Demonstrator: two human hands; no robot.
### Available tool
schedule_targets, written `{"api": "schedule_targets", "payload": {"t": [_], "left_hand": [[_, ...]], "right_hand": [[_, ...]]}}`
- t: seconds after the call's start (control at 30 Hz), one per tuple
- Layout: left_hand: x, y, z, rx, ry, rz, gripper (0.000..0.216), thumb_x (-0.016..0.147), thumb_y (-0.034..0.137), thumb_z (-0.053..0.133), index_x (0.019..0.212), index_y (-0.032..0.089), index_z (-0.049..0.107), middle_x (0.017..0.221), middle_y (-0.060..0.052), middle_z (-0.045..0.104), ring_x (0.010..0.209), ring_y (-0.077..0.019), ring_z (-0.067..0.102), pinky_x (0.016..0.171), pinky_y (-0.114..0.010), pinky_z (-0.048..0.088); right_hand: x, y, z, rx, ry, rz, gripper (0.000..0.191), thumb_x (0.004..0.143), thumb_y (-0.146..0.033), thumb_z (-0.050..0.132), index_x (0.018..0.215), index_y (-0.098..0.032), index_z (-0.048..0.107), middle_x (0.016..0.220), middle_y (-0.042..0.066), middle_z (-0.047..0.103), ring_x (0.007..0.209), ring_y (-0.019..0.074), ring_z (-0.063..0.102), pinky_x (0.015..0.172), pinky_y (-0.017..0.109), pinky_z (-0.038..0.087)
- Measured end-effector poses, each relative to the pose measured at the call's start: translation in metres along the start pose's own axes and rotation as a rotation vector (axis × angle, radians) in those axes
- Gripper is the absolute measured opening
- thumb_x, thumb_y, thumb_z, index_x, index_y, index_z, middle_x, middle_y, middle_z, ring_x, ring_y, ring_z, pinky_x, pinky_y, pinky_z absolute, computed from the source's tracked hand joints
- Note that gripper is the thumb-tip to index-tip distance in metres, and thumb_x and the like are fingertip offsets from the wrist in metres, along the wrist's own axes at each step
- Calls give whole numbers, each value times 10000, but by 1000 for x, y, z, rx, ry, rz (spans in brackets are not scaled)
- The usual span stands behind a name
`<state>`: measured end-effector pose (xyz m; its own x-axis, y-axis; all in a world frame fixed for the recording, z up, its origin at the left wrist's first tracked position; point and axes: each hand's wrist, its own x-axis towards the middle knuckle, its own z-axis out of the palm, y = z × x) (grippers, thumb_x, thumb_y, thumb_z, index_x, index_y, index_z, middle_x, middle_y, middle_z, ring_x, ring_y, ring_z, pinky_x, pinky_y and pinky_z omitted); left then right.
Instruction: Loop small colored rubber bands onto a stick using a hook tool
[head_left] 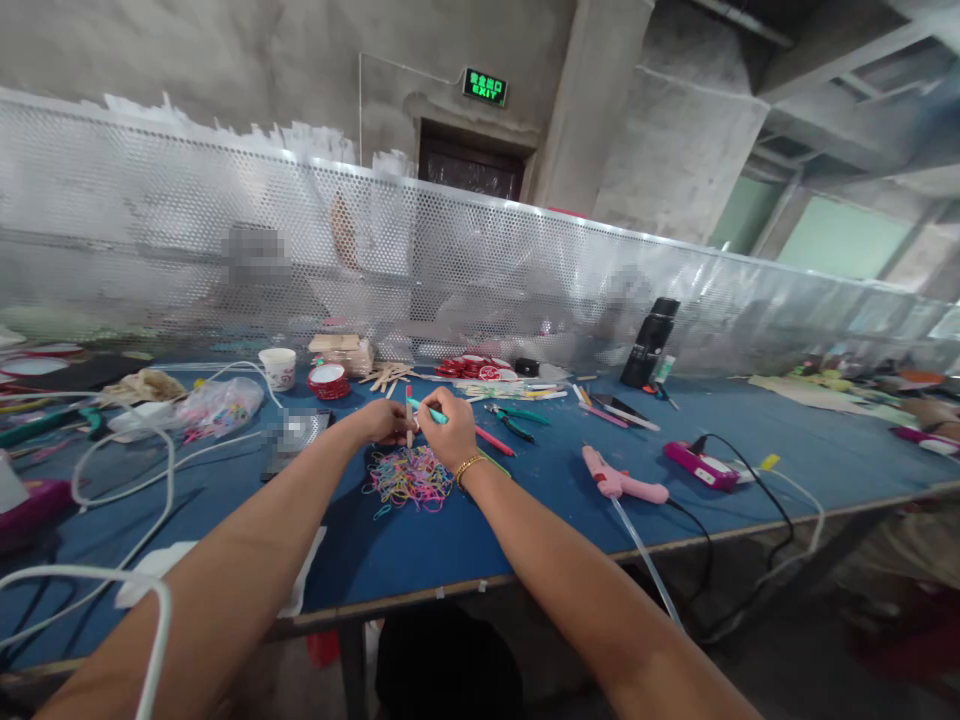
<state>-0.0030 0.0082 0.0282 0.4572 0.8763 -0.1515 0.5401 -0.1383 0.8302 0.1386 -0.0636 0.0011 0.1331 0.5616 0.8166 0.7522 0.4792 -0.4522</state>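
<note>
My left hand (386, 422) is closed on a thin wooden craft stick (409, 425), held upright, with red at its top end. In my right hand (450, 428) is a teal pen (433, 412), its tip pointing left at the stick. Whether the tip touches the wood is too small to tell. Just below both hands lies a loose heap of colourful rubber bands (412, 478) on the blue table (390, 560). A red pen (495, 441) lies right of my right hand.
Pliers (514, 418) lie beyond the red pen. A pink glue gun (619, 480), a purple power strip (701, 466) and a black bottle (649, 342) stand to the right. White cables (169, 470), a phone (296, 443) and a paper cup (278, 368) are at left. A perforated metal screen (480, 270) runs behind.
</note>
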Motion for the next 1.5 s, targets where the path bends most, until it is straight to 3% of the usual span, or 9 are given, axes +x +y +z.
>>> {"api": "schedule_targets", "payload": {"t": [0.5, 0.7, 1.1, 1.27, 1.5], "left_hand": [[-8, -3, 1, -39, -9, -24, 346, 633, 407, 813, 691, 145, 594, 545, 19, 632, 489, -85, 551, 496, -178, 428], [-4, -4, 5, -94, -11, -37, 234, 688, 286, 777, 723, 145, 593, 584, 11, 655, 541, -97, 608, 507, -167, 440], [2, -10, 0, -123, -38, -64, 300, 577, 330, 861, 697, 136, 666, 567, -8, 659, 573, -128, 633, 571, -209, 490], [0, -8, 2, -124, -33, -84, 236, 630, 280, 831, 679, 148, 642, 563, 1, 658, 564, -122, 634, 570, -202, 495], [-2, -9, 1, -100, -31, -50, 237, 625, 298, 833, 691, 150, 659, 542, 1, 645, 539, -122, 619, 550, -199, 483]], "right_hand": [[1, 0, 1, 149, -106, 26, 118, 839, -288, 538, 811, -243, 643, 658, -36, 641, 639, 144, 584, 665, 236, 423], [0, 7, 4, 217, -74, 68, 97, 805, -284, 564, 806, -236, 648, 756, -12, 698, 702, 161, 635, 679, 250, 463], [-1, 11, 3, 168, -39, 94, 104, 792, -301, 546, 783, -229, 621, 712, -6, 672, 658, 168, 612, 652, 263, 459], [-1, 12, 2, 185, 6, 74, 111, 813, -293, 537, 791, -220, 618, 743, 2, 677, 684, 163, 616, 704, 271, 467], [-3, 7, 4, 184, -72, 36, 117, 826, -299, 534, 783, -226, 614, 708, -9, 672, 659, 157, 612, 674, 260, 461]]}}
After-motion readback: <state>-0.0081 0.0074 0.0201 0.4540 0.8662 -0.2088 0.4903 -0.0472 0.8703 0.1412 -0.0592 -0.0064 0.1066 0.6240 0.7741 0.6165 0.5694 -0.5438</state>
